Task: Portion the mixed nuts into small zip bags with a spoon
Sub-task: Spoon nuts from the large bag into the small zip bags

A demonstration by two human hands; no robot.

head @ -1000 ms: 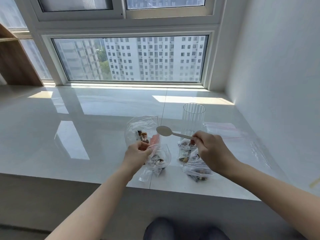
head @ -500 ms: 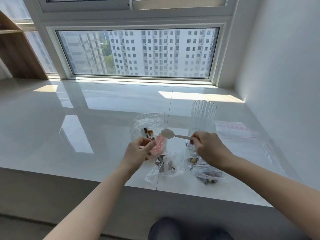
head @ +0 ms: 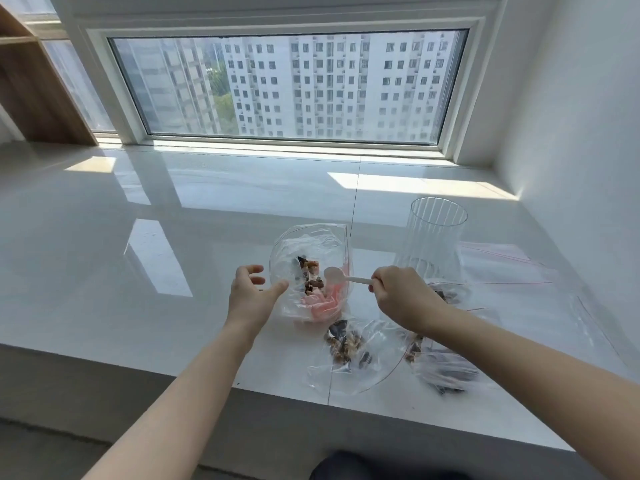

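A large clear bag of mixed nuts (head: 311, 271) stands open on the white sill. My right hand (head: 403, 299) grips a white plastic spoon (head: 341, 276) by its handle, and the bowl hovers at the bag's mouth. My left hand (head: 251, 294) is open just left of the bag, thumb close to its side. A small zip bag with nuts (head: 349, 351) lies flat near the front edge. Two more filled small bags (head: 446, 368) lie to the right, partly under my right arm.
A ribbed clear glass (head: 433, 237) stands behind my right hand. Empty zip bags with red seals (head: 502, 261) lie at the right by the white wall. The sill's front edge (head: 173, 372) drops off just below the bags. A window runs along the back.
My left hand let go of the small zip bag, which now lies on the sill, and opened beside the large bag. The spoon moved toward the large bag's mouth.
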